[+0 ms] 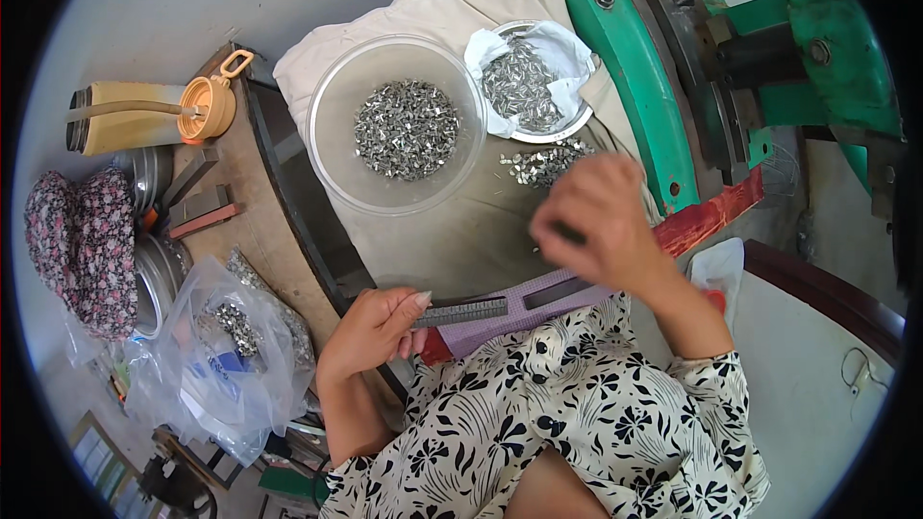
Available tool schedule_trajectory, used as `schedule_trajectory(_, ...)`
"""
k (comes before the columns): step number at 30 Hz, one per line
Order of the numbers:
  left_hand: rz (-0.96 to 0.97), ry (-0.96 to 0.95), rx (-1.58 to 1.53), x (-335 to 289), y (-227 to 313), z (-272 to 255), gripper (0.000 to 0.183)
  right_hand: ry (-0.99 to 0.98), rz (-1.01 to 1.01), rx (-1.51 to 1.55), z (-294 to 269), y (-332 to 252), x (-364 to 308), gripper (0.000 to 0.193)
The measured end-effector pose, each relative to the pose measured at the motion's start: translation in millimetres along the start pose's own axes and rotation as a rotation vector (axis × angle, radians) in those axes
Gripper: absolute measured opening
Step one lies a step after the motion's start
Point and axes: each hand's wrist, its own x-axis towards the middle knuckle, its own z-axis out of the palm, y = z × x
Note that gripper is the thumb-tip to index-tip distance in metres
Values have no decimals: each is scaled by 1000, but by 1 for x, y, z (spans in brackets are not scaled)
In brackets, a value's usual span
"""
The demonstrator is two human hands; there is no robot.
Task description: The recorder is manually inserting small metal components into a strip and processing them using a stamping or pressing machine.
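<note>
At the near edge of the cloth, my left hand (380,325) is closed round the end of a narrow grey ridged strip (461,312), thumb on top. The strip lies over a purple dotted cloth (519,306) at the edge in front of me. My right hand (598,221) hovers to the right, slightly blurred, its fingers curled; a dark patch shows between thumb and fingers, and I cannot make out what it is. Just beyond that hand lies a loose pile of small metal pieces (546,163), partly covered by it.
A clear round tub (322,135) holds many small grey metal pieces. Beside it, a bowl lined with white plastic (572,48) contains thin shiny pins. A green machine (635,86) stands at right. To the left are a yellow bottle (125,135), a plastic bag (221,394) and a flowered cloth (82,250).
</note>
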Motion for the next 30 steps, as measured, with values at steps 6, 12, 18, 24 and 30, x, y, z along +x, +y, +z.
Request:
schedule_trajectory(6,15,79,-99,2,-4,5,45,134,-28,-173,-22,19,26,17)
schedule_trajectory(12,7,132,-131,6,2,4,43,-281,-33,78,-14,-6,-65,26)
schedule_trajectory(18,33,59,-34,26,14,30,45,-254,35,-123,-11,-2,-108,32)
schedule_trajectory(24,212,74,58,57,17,81,45,-154,115,-352,-44,32,-126,34)
schedule_trajectory(30,286,198,216,45,21,94,27,132,261,-10,-27,7,-101,22)
